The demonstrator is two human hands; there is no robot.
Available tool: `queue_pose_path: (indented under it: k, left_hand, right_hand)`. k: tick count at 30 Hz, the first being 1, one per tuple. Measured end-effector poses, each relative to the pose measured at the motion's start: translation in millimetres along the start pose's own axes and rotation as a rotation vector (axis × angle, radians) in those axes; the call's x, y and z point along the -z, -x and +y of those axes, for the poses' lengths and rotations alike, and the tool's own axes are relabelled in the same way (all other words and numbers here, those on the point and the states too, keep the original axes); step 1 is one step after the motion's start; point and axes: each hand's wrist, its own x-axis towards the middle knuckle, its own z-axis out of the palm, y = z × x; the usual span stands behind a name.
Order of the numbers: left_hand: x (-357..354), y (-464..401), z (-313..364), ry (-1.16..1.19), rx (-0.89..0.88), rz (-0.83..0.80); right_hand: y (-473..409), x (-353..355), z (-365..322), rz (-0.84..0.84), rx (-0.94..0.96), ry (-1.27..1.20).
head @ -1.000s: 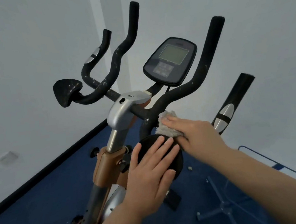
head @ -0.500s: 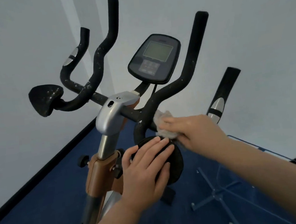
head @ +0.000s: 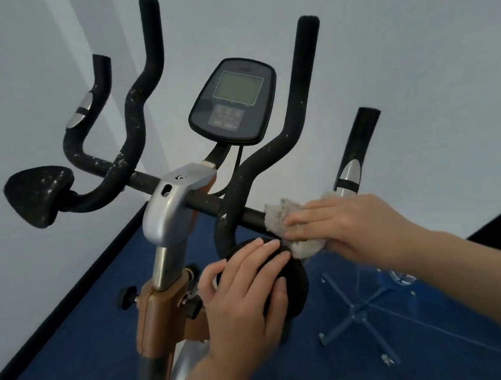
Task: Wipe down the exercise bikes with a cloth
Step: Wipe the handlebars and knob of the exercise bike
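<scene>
Pale, smooth walls meet a dark blue carpet (head: 74, 347) along a black baseboard, and we stand over the exercise bike (head: 167, 207) in this corner. Its handlebars (head: 138, 108) are curved tubes wrapped in black foam, flecked with pale specks where the skin has worn. An oval console (head: 233, 101) with a grey screen stands between the two tall inner grips, above a silver metal clamp and a tan stem cover. Our right hand (head: 349, 226) lies flat, fingers together, pressing a crumpled grey cloth (head: 279, 214) around the horizontal crossbar on the right side, just beside the silver-banded grip. Our left hand (head: 244, 292) rests on a round black pad (head: 296, 281) below the bar, fingers slightly apart and spread across its face. A thin blue metal stand (head: 357, 305) sits on the carpet to the right.
</scene>
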Motion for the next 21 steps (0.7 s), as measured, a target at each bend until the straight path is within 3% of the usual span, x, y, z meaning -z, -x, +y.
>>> queue_pose_path:
  k: [4, 7, 11, 15, 19, 21]
  left_hand:
    - [0.7, -13.6, 12.2, -0.008, 0.099, 0.019]
    - [0.6, -24.3, 21.4, -0.064, 0.206, -0.018]
    - [-4.3, -35.5, 36.5, -0.103, 0.285, -0.063]
    - [-25.9, -57.1, 55.9, -0.041, 0.403, -0.225]
    - [-43.4, -72.3, 55.8, -0.206, 0.477, -0.346]
    - [-45.2, -74.9, 55.6, -0.250, 0.455, -0.376]
  right_hand:
    - [1.9, -11.9, -0.6, 0.121, -0.135, -0.060]
    - [16.8, -26.1, -4.5, 0.174, -0.079, -0.092]
    - [30.8, -11.3, 40.6, 0.315, -0.047, -0.048]
    - [21.0, -18.7, 40.3, 0.407, -0.190, -0.204]
    - [30.7, -24.7, 55.6, 0.393, 0.041, -0.197]
    - [24.9, -12.1, 86.0, 0.459, 0.039, -0.182]
